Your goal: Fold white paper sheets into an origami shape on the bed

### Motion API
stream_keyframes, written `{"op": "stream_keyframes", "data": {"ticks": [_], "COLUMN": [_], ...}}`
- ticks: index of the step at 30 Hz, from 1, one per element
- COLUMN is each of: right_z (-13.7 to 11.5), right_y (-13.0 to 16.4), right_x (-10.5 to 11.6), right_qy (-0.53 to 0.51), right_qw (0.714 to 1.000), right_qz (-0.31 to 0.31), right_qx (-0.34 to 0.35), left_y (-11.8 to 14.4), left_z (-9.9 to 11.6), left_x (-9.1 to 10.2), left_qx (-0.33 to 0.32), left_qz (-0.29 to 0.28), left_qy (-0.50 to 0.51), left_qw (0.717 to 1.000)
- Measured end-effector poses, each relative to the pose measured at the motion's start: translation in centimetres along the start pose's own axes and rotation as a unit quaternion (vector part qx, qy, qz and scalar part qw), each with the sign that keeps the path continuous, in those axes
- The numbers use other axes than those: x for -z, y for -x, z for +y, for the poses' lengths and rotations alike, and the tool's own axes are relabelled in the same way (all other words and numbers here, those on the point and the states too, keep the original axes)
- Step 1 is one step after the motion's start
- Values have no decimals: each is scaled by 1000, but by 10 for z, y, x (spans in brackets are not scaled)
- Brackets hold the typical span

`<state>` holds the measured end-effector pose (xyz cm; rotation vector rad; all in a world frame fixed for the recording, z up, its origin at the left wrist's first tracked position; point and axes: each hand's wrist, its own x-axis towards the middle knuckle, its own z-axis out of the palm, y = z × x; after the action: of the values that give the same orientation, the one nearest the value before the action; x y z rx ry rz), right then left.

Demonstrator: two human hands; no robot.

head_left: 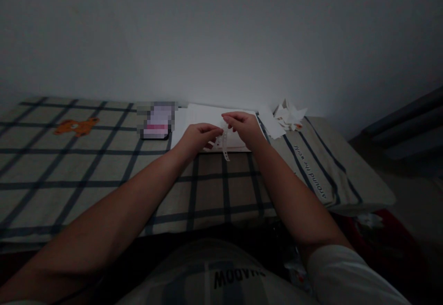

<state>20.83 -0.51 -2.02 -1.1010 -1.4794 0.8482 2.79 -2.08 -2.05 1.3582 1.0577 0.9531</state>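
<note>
Both hands meet over white sheets of paper (204, 113) lying on the table. My left hand (201, 136) is closed in a pinch on a narrow white paper strip (225, 150) marked with small dark spots; its lower end dangles past the front edge of the sheets. Just to the right and slightly higher, my right hand (242, 122) has thumb and finger pressed together near the strip's upper end. Whether it grips the strip or some other small piece is too dim and small to tell.
A phone (159, 119), partly blurred out, lies left of the paper. Crumpled or folded white paper (290, 115) sits to the right, by a loose white slip (273, 122). The checked tablecloth (104, 162) reaches the wall. A red container (387, 236) with white scraps stands below at right.
</note>
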Motion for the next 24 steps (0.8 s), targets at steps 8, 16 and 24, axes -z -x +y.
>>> {"op": "stream_keyframes", "data": {"ticks": [8,16,24], "right_z": [1,-3,1], "right_y": [-1,2,1], "right_x": [2,1,-4], "right_qy": [-5,32,17], "right_qw": [1000,999,999], "right_qz": [-25,-30,-35], "right_qx": [-3,-1,-18], "left_y": [-3,-4,1], "left_z": [0,-1,2], "left_x": [0,-2,-4], "left_qx": [66,65,45], "left_qz": [-50,-29,-15], "left_qy": [150,171,114], "left_qw": [985,983,992]}}
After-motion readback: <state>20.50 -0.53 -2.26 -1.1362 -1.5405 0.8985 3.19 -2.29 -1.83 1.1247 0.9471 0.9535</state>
